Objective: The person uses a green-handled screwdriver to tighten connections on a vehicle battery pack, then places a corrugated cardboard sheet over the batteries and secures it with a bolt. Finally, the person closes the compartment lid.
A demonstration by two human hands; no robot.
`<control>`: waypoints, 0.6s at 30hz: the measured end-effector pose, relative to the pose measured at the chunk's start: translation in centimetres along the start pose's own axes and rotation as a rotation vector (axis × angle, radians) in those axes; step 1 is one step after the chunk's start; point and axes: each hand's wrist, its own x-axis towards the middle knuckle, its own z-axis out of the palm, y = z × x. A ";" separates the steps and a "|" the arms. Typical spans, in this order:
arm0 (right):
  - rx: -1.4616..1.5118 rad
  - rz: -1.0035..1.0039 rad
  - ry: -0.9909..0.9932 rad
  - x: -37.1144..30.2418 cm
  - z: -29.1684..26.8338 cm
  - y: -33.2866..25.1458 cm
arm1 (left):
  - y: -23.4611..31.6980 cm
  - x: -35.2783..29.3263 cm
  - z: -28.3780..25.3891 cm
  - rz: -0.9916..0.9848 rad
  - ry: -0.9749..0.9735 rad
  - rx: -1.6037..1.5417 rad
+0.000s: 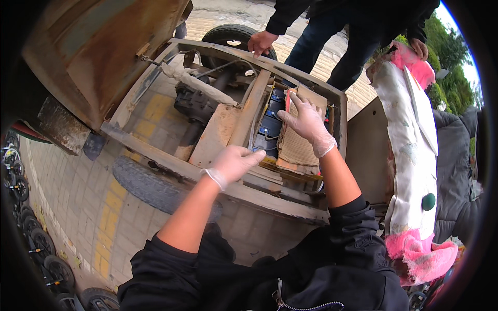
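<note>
Paving (72, 176) underlies one frame (150, 152), two broad tyres (142, 179); right hand (307, 123) wide over cardboard (298, 145), left hand (235, 163), grip unclear.

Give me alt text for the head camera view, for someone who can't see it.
A person's gloved right hand is spread over brown cardboard beside a row of blue-and-black batteries in an open, wheeled metal frame; the gloved left hand is close to the row's near end. Across the frame stands another person, one hand at its far edge.
</note>
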 end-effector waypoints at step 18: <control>-0.159 0.297 0.021 5.5 5.5 5.7 | -0.8 -0.1 -1.3 -0.018 -0.001 0.049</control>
